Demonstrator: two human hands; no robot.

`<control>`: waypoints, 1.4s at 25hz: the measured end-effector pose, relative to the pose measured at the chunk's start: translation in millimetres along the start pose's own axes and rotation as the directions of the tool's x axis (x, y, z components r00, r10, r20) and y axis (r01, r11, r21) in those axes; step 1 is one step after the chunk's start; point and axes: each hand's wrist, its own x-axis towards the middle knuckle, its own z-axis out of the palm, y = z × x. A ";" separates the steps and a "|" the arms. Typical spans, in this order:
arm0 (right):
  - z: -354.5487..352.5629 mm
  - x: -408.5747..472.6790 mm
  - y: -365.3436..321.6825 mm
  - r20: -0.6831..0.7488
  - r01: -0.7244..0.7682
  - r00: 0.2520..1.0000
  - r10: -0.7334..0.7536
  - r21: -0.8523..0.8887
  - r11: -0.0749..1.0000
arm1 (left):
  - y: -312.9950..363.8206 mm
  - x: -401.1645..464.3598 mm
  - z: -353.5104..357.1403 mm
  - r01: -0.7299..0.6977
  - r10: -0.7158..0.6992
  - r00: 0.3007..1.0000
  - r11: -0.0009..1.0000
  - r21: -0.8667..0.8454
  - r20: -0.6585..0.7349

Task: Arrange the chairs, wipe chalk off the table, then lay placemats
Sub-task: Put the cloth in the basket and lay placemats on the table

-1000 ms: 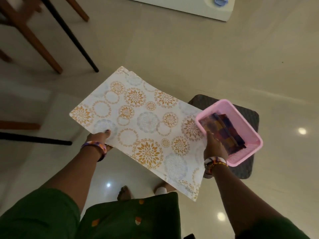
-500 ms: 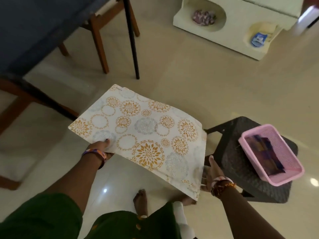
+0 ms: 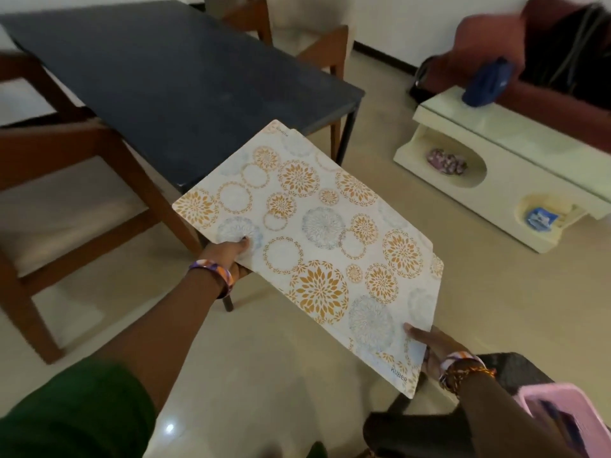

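I hold a stack of white placemats (image 3: 317, 239) with orange and blue flower circles, level in front of me. My left hand (image 3: 228, 251) grips the stack's left edge, thumb on top. My right hand (image 3: 429, 345) grips its near right corner, thumb on top and fingers underneath. The dark blue table (image 3: 158, 71) stands beyond the mats at upper left, its near corner just past the stack's far edge. A wooden chair (image 3: 62, 180) with a pale seat stands at the table's left side, and another chair (image 3: 317, 41) at its far right.
A dark stool (image 3: 509, 365) at lower right carries a pink basket (image 3: 562, 411) with dark cloth inside. A cream low unit (image 3: 496, 166) with oval niches stands on the floor at right, a blue object (image 3: 486, 84) on top. A reddish sofa (image 3: 562, 44) is behind it.
The pink basket left my right hand and stands on the stool; that hand moved to the mats' corner. My view swung up from the floor to the table.
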 end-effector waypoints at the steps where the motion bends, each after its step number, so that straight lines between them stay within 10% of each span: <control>1: 8.0 5.0 -15.8 0.026 0.037 0.999 -0.037 -0.014 0.999 | 13.7 -3.7 0.9 -0.036 0.036 0.999 0.999 -0.024 0.001; 19: 269.4 144.2 -294.8 0.293 0.285 0.942 -0.165 -0.438 0.852 | 190.6 67.0 -3.7 -0.293 0.194 0.936 0.891 -0.346 -0.294; 25: 335.1 184.6 -348.3 0.342 0.250 0.933 -0.108 -0.404 0.880 | 198.0 140.4 92.3 -0.163 0.089 0.946 0.961 -0.222 -0.312; 35: 373.6 230.7 -423.6 0.310 0.155 0.950 -0.039 -0.358 0.921 | 237.5 177.1 58.4 -0.187 0.218 0.726 0.975 0.119 -0.652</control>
